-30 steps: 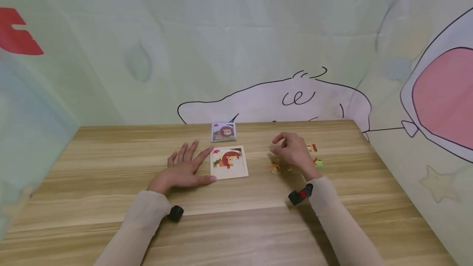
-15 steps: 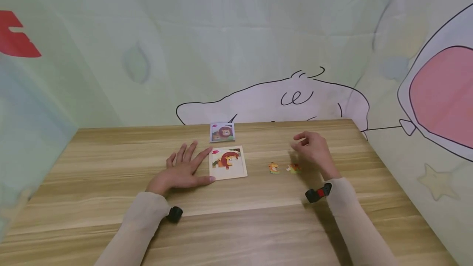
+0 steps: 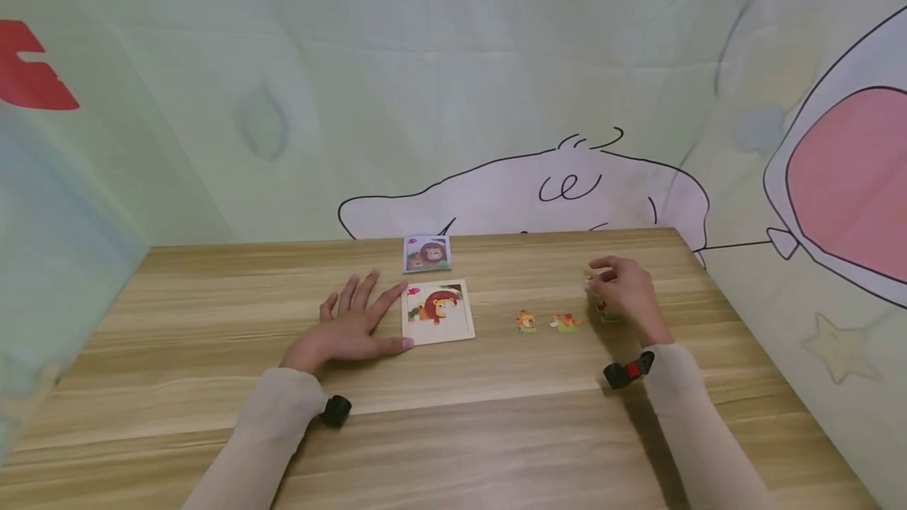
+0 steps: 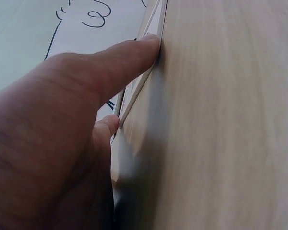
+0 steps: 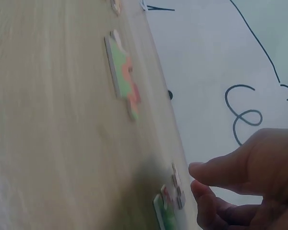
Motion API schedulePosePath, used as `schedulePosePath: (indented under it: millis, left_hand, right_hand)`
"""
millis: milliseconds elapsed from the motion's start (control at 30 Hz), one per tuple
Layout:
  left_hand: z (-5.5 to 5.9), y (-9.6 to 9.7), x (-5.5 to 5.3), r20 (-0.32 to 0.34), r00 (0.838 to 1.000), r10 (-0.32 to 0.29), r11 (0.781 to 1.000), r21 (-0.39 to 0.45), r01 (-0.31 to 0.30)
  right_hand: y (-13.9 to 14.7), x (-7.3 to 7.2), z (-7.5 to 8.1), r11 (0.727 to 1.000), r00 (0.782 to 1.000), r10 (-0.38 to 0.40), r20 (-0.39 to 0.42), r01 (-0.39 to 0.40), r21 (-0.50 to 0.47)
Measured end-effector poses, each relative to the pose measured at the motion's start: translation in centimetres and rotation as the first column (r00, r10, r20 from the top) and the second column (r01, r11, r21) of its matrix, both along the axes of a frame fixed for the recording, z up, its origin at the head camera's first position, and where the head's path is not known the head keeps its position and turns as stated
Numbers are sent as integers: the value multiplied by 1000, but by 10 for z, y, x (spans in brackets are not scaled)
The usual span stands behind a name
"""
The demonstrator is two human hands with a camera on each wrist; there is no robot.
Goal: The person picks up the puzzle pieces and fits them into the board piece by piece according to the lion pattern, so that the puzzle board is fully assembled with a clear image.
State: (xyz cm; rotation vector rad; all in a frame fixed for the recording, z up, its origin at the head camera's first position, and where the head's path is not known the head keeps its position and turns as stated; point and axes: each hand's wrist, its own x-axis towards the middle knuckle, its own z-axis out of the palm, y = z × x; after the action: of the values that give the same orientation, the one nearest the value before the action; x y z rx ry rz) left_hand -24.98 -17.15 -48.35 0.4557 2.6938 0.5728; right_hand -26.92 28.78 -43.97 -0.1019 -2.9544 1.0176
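My left hand (image 3: pixel 350 329) lies with spread fingers on the table, thumb and index finger touching the left edge of a square wooden puzzle board (image 3: pixel 439 333). Some lion pieces are set in the board's upper part; its lower part is bare. In the left wrist view the thumb (image 4: pixel 129 55) rests on the board's rim. My right hand (image 3: pixel 627 293) hovers over the pieces at the right, thumb and fingers loosely bent close to a puzzle piece (image 5: pixel 177 184), with nothing visibly between them. A green puzzle piece (image 5: pixel 165 208) lies just below it, partly covered by the hand in the head view.
Two more puzzle pieces, an orange one (image 3: pixel 525 322) and a green-orange one (image 3: pixel 564 323), lie between board and right hand. Behind the board lies a lion picture card (image 3: pixel 427 254). A printed cloth backdrop (image 3: pixel 453 101) rises at the wooden table's (image 3: pixel 453 447) far edge.
My right hand has moved right, past the two nearer pieces, to the far right pieces, uncovering the green-orange one. My left hand stays on the board's edge.
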Motion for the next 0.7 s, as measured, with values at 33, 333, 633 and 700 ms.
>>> schedulePosePath:
  millis: [33,333,633,700]
  left_hand:
    - [0,0,0,1,1000,1,1000,-5,-1]
    - [0,1,-1,11,1000,1,1000,3,-1]
    - [1,1,-1,11,1000,1,1000,1,-2]
    - [2,1,0,11,1000,3,1000,5,-3]
  right_hand:
    - [2,0,0,1000,1000,-5,0,5,0]
    - [14,-3,-9,998,999,0,-43,3,65]
    - [16,-3,-12,998,1000,-27,13,26,59]
    - [16,-4,-13,998,999,-36,20,35,52]
